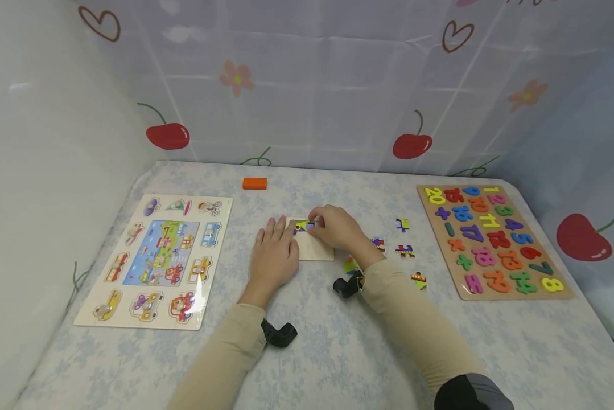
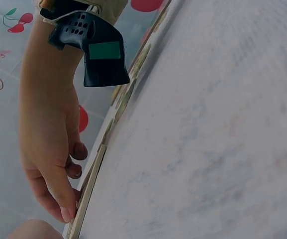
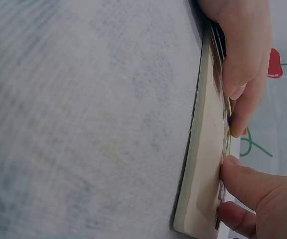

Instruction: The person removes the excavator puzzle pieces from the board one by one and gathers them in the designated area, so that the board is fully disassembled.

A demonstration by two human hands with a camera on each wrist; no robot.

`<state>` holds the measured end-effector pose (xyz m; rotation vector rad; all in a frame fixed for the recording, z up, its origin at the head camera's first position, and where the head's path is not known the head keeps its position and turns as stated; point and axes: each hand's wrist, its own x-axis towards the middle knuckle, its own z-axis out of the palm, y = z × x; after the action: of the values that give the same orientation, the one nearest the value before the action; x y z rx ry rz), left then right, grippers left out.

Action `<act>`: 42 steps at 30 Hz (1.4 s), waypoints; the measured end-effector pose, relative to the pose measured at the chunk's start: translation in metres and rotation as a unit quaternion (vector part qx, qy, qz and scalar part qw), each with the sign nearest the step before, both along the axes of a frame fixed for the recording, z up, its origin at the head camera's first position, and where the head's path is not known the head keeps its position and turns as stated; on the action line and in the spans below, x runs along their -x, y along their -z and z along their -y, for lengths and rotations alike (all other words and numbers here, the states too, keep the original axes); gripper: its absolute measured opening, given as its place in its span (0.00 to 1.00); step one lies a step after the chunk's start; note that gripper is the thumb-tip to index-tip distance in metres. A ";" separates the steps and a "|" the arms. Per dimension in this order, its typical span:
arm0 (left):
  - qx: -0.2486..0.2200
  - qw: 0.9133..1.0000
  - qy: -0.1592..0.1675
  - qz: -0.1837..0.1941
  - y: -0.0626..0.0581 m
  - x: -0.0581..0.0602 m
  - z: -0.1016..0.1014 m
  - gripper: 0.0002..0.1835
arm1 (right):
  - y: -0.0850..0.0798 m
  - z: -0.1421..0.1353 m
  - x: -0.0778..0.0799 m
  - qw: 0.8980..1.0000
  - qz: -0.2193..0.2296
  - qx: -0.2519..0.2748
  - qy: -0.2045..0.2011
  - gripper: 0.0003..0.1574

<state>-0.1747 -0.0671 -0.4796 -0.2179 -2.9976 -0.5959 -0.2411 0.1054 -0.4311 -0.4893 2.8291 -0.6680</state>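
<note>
A small pale wooden puzzle board (image 1: 316,250) lies on the table, with a yellow and purple puzzle piece (image 1: 301,226) along its top. My left hand (image 1: 274,253) lies over the board's left edge, fingers straight and resting on it. From the right, my right hand (image 1: 337,228) reaches over the upper right of the board, thumb and index finger pinching a puzzle piece (image 3: 223,191) low on its surface; the fingers hide most of it. Loose puzzle pieces (image 1: 405,251) lie to the right, some partly behind the right forearm. The left wrist view shows the right hand (image 2: 53,129) from the side.
A vehicle picture puzzle (image 1: 217,219) lies at the left. At the right is a number board (image 1: 537,293) filled with coloured numbers and signs. An orange block (image 1: 254,183) sits near the back edge. Behind the table hangs a printed curtain (image 1: 312,102).
</note>
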 end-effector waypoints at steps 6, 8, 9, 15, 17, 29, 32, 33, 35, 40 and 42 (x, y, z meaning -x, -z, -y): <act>0.002 1.000 -0.002 0.004 0.000 0.000 0.000 0.29 | 0.000 0.002 0.001 1.000 0.007 -0.002 0.006 0.18; 0.002 1.000 -0.003 0.002 0.000 0.000 0.000 0.29 | 0.000 0.002 0.001 1.000 0.006 -0.004 0.008 0.18; 0.002 1.000 -0.003 0.000 0.000 0.000 0.000 0.29 | 0.000 0.002 0.001 1.000 0.006 -0.005 0.009 0.17; 0.001 1.000 -0.003 0.000 -0.002 -0.001 0.000 0.29 | -0.003 0.004 0.000 1.000 0.011 -0.013 0.023 0.19; 0.002 1.000 -0.004 0.004 -0.003 -0.001 0.001 0.28 | -0.004 0.004 0.000 0.999 0.016 -0.008 0.031 0.19; -0.007 1.000 -0.007 0.005 -0.004 -0.001 -0.001 0.28 | -0.006 0.003 -0.003 0.998 0.045 -0.001 0.042 0.18; -0.006 1.000 -0.008 0.006 -0.003 -0.001 -0.001 0.28 | -0.005 0.002 -0.002 0.998 0.053 0.006 0.039 0.18; -0.007 1.000 -0.007 0.004 -0.003 -0.001 -0.001 0.28 | -0.005 0.002 -0.001 0.998 0.055 0.010 0.041 0.18; -0.008 1.000 -0.006 0.001 -0.003 -0.001 -0.001 0.28 | -0.005 0.001 -0.001 0.997 0.057 0.017 0.045 0.18; -0.008 1.000 -0.005 -0.004 -0.003 -0.001 0.000 0.28 | -0.006 0.001 -0.001 0.996 0.058 0.048 0.046 0.16; -0.006 1.000 -0.005 -0.003 -0.004 -0.002 0.000 0.28 | -0.005 -0.001 0.000 0.995 0.058 0.070 0.047 0.15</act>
<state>-0.1731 -0.0669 -0.4759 -0.2037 -2.9867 -0.6104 -0.2410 0.1063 -0.4257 -0.3299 2.7224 -0.8861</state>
